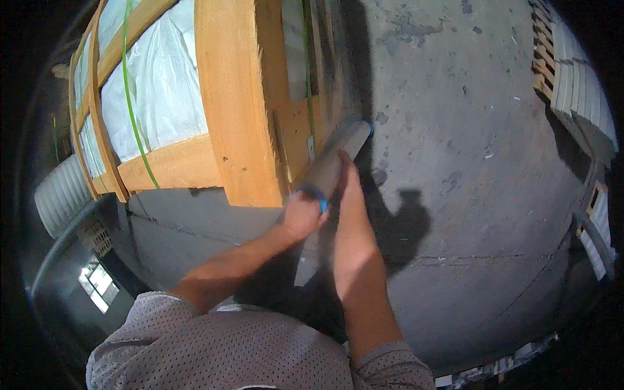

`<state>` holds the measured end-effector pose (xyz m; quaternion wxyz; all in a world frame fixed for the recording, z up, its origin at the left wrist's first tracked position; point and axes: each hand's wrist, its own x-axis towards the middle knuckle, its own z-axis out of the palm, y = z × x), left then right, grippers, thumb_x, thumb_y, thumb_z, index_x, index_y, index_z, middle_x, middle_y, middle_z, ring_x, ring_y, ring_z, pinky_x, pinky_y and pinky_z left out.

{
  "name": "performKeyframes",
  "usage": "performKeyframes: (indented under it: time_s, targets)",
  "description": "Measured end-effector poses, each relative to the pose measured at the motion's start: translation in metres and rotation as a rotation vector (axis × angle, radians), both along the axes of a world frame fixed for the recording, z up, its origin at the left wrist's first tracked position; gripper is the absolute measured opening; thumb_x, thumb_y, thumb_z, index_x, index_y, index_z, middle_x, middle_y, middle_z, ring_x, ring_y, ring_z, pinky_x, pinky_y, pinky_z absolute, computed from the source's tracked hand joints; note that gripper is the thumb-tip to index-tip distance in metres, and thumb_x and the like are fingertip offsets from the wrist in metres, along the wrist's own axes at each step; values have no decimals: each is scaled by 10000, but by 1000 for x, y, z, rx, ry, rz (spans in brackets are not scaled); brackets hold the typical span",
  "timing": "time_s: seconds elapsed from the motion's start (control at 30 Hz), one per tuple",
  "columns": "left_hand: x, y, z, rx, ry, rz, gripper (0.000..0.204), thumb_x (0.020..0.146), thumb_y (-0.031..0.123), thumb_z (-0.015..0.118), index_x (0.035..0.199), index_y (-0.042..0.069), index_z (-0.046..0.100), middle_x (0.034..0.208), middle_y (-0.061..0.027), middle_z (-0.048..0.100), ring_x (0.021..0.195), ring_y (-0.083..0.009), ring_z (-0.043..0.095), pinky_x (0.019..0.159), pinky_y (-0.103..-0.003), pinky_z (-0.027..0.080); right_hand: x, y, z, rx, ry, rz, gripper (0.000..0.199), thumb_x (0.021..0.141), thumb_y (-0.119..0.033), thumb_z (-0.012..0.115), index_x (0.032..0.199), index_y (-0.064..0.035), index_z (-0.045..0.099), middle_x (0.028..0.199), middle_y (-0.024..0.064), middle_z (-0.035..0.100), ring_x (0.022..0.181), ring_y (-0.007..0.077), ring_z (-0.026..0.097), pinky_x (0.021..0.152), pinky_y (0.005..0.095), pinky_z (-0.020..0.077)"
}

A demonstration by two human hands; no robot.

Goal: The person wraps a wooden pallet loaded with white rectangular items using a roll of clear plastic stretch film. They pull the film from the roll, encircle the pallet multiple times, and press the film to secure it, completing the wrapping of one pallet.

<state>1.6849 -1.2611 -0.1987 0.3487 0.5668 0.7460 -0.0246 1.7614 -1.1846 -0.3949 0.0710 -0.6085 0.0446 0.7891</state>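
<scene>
A grey roll of stretch film with blue core ends slants away from me beside the near right corner of a wooden crate. My left hand is closed round its near end, at the blue core. Along the roll's right side lies my right hand, gripping it farther up; its fingers are mostly hidden by the roll. A sheet of clear film, somewhat blurred, runs from the roll along the crate's right side.
White sheeting and a green strap show on the crate. A ribbed white roll lies at far left. Stacked pale panels stand at the right on wooden slats. Grey concrete floor lies between.
</scene>
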Motion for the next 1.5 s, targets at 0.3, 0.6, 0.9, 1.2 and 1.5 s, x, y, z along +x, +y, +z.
performKeyframes:
  time_s: [0.3, 0.6, 0.9, 1.2, 1.5]
  targets:
    - [-7, -61, -11, 33, 27, 200, 383, 862, 360, 607, 738, 2, 668, 785, -229, 652, 793, -391, 622, 799, -482, 485, -6, -47, 30, 63, -209, 69, 688, 860, -508, 637, 1255, 49, 555, 1169, 165, 614, 1046, 286, 594, 908, 375, 465]
    - [3, -103, -9, 152, -8, 105, 362, 824, 306, 652, 974, -22, 647, 905, -235, 665, 875, -390, 620, 826, -496, 477, 4, -115, -21, -9, 111, -348, 676, 851, -484, 654, 1289, 15, 528, 1142, 134, 630, 950, 298, 625, 860, 419, 495]
    - [-29, -152, -23, 100, -28, -210, 309, 796, 267, 648, 900, -23, 617, 765, -206, 654, 761, -364, 628, 787, -440, 467, 1, -164, 14, 71, -302, -196, 702, 857, -497, 622, 1340, -3, 492, 1319, 152, 546, 1209, 298, 511, 990, 459, 424]
    - [-115, -192, -23, 127, -88, -307, 402, 827, 308, 651, 986, -55, 588, 900, -233, 676, 969, -390, 630, 922, -489, 427, -72, -226, -1, 190, -3, -397, 658, 889, -582, 534, 1287, -58, 540, 1248, 112, 593, 1143, 289, 549, 975, 419, 435]
    - [-189, -255, -16, 187, -68, -526, 359, 823, 230, 637, 1032, -52, 559, 800, -191, 657, 809, -380, 626, 867, -474, 436, -142, -313, 6, 45, -286, -527, 753, 855, -586, 583, 1369, -44, 484, 1354, 124, 533, 1217, 295, 508, 1010, 409, 412]
